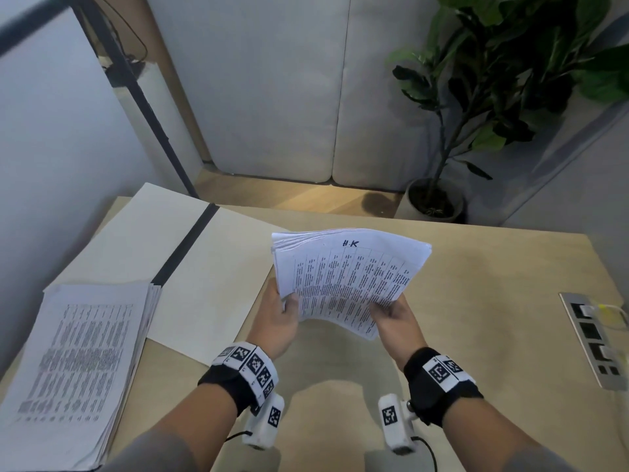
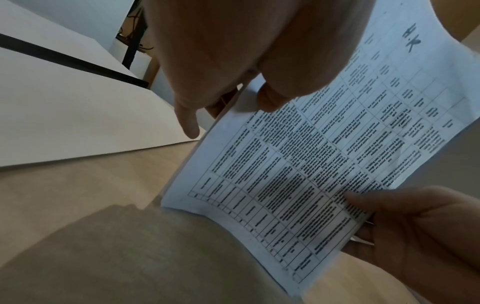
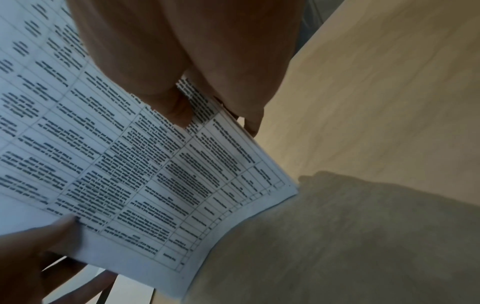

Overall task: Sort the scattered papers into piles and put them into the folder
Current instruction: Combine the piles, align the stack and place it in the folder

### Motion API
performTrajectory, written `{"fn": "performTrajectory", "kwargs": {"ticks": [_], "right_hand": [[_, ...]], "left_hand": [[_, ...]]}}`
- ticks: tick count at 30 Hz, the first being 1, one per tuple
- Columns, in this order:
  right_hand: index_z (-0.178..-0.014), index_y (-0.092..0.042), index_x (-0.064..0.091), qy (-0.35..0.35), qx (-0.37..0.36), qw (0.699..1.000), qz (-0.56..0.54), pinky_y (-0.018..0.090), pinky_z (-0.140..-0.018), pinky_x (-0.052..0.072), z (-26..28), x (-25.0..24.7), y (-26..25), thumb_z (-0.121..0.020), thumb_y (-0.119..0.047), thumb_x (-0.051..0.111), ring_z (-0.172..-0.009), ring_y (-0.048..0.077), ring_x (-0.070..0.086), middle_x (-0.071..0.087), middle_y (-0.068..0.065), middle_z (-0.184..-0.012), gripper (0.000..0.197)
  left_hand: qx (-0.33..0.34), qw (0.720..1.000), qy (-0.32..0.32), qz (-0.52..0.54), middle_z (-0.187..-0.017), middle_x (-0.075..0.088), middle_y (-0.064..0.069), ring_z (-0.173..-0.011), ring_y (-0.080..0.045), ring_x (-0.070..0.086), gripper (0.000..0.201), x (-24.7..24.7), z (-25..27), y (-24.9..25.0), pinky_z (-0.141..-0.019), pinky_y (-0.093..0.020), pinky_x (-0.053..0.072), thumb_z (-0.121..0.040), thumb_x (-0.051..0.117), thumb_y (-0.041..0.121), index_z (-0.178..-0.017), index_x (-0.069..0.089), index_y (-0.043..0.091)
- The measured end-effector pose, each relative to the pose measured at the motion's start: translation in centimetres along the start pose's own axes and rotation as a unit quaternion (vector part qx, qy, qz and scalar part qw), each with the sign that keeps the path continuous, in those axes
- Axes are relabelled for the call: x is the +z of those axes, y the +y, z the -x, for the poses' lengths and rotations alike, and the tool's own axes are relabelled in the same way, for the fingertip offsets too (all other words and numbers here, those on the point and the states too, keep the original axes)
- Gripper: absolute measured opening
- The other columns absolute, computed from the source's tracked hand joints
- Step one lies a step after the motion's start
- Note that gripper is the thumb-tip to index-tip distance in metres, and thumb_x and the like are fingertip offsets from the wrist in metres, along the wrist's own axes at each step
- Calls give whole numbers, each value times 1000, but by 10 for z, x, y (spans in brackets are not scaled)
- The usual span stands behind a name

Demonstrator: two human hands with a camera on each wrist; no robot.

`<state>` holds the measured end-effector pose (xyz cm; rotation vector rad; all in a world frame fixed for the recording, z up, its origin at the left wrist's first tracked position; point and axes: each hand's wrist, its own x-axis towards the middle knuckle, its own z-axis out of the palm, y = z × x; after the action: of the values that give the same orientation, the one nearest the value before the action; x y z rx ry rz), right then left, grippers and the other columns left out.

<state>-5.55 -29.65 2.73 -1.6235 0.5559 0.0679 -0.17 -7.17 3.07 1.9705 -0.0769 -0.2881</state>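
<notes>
Both hands hold one thick stack of printed papers (image 1: 347, 277) above the middle of the wooden table (image 1: 476, 301). The top sheet carries a table of text and a handwritten mark near its far edge. My left hand (image 1: 279, 315) grips the stack's near left corner, thumb on top. My right hand (image 1: 394, 318) grips the near right edge, thumb on the top sheet (image 3: 155, 164). The same stack (image 2: 324, 154) fills the left wrist view. A second pile of printed papers (image 1: 75, 366) lies at the table's left front. The open cream folder (image 1: 190, 267) with a black spine lies flat behind it.
A metal socket panel (image 1: 592, 338) with plugged cables is set into the table at the right edge. A potted plant (image 1: 439, 195) stands on the floor beyond the far right corner. A black metal post (image 1: 149, 107) rises behind the folder.
</notes>
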Motion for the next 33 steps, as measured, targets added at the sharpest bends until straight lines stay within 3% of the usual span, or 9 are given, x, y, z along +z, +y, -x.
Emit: {"fn": "performTrajectory", "kwargs": {"ticks": [3, 6, 9, 11, 17, 24, 28, 30, 33], "right_hand": [[-142, -13, 52, -9, 5, 1000, 5, 33, -113, 44, 0, -5, 3, -104, 3, 53, -124, -2, 59, 68, -2, -134, 42], [-142, -11, 51, -16, 3, 1000, 13, 36, -115, 43, 0, -5, 4, -104, 2, 53, -126, 6, 60, 67, 1, -136, 40], [-139, -13, 53, -20, 1, 999, 27, 39, -114, 45, 1, -4, 1, -103, 3, 54, -125, 8, 61, 68, -1, -132, 39], [-137, -21, 57, -39, -10, 997, 62, 39, -111, 47, 3, 1, -4, -103, 0, 57, -123, 4, 61, 69, -10, -129, 40], [-142, -28, 54, -150, 8, 983, 105, 42, -113, 47, 10, 48, -12, -103, -13, 61, -123, 8, 64, 68, -14, -133, 42], [-133, -31, 59, -287, 82, 945, 135, 51, -96, 60, 28, 175, 0, -101, -24, 65, -110, 18, 73, 74, -7, -123, 33], [-131, -30, 59, -329, 83, 928, 155, 46, -90, 63, 48, 259, 5, -100, -30, 67, -105, 18, 74, 73, -4, -123, 32], [-128, -28, 59, -345, 77, 920, 168, 46, -84, 65, 58, 302, 7, -99, -32, 67, -101, 23, 74, 73, 0, -118, 29], [-127, -25, 58, -358, 84, 915, 165, 46, -79, 66, 71, 360, 11, -100, -31, 66, -97, 26, 75, 73, 3, -115, 29]], "left_hand": [[-1, 1000, -11, -23, -133, 55, 14, -123, -4, 52, 36, -3, 3, 4, -95, -4, 35, -106, 44, 14, -135, 43, 36], [-2, 998, -41, -38, -120, 54, 30, -113, 1, 53, 33, -10, 4, 9, -83, 6, 33, -107, 44, 14, -129, 44, 39], [-26, 998, -47, -34, -123, 56, 25, -110, 3, 52, 34, -22, 5, 10, -91, -9, 40, -107, 46, 16, -131, 46, 41], [-45, 998, -37, -28, -128, 59, 18, -114, -3, 55, 34, -35, 7, 5, -97, -23, 42, -107, 48, 21, -139, 49, 32], [-114, 993, 24, 1, -116, 69, 14, -106, -5, 64, 22, -95, 27, -22, -81, -27, 49, -103, 53, 29, -124, 60, 30], [-185, 978, 94, -26, -107, 68, 9, -100, -13, 66, 13, -201, 73, -76, -69, -22, 48, -103, 53, 27, -114, 60, 27], [-241, 958, 133, -79, -115, 64, 11, -101, -12, 63, 16, -269, 97, -107, -90, -33, 47, -104, 52, 27, -119, 57, 21], [-260, 947, 144, -124, -122, 65, 0, -110, -26, 62, 27, -305, 105, -127, -89, -35, 45, -102, 53, 30, -124, 58, 15], [-285, 932, 159, -158, -112, 68, -7, -101, -30, 64, 19, -350, 112, -153, -84, -37, 49, -98, 55, 29, -112, 60, 17]]}}
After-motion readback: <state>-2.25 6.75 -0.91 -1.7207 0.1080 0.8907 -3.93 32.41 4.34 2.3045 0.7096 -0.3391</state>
